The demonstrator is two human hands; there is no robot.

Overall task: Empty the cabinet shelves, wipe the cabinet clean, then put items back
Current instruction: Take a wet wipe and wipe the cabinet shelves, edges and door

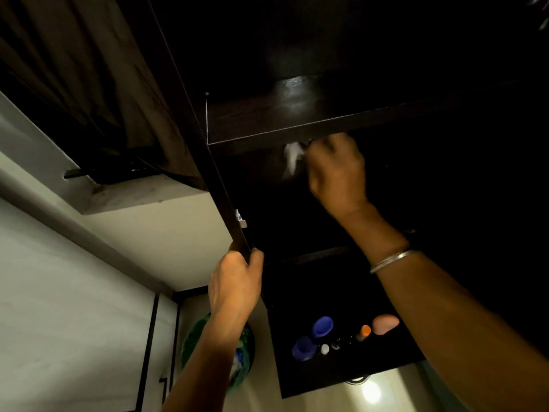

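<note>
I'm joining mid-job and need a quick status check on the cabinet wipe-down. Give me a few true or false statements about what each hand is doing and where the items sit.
1. The right hand holds a white cloth just under a dark shelf. True.
2. The left hand hangs free, touching nothing. False: it grips the edge of the cabinet door.
3. Two blue caps show on a dark surface lower down. True.
4. The right wrist is bare. False: it wears a metal bangle.
5. The cloth is red. False: it is white.
</note>
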